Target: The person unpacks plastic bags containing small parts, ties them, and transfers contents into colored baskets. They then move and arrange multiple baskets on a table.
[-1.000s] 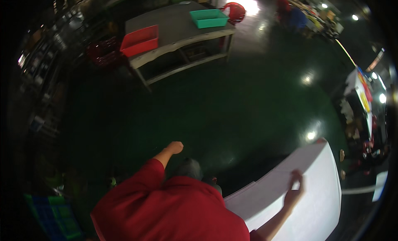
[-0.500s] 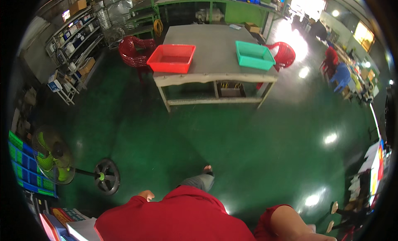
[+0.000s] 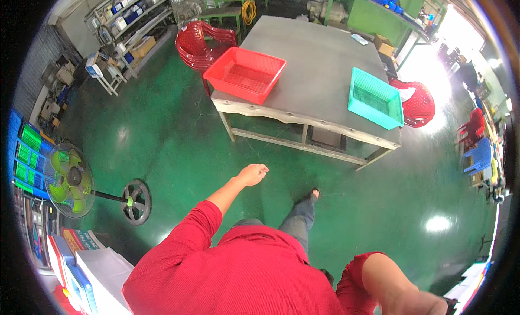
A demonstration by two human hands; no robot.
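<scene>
My left hand (image 3: pixel 253 174) is stretched forward over the green floor, short of the table, with its fingers loosely curled and nothing showing in them. Low at the right rim, my right hand (image 3: pixel 417 303) hangs beside my body; blur and the picture edge hide its fingers, and a dark thing shows next to it. Ahead stands a grey-topped table (image 3: pixel 311 60). A red plastic basket (image 3: pixel 246 74) sits on its left front corner, and a teal plastic basket (image 3: pixel 375 98) on its right side. Neither hand touches them.
Stacked red chairs (image 3: pixel 197 44) stand left of the table, another red chair (image 3: pixel 418 104) right of it. A pedestal fan (image 3: pixel 73 177) with a round base (image 3: pixel 135 201) is at the left. Books and papers (image 3: pixel 100 271) lie lower left. Shelves (image 3: pixel 127 22) line the back left.
The table and baskets appear nearer and further right as my view turned and advanced. My left arm has swung forward from beside my body. One foot shows further ahead.
</scene>
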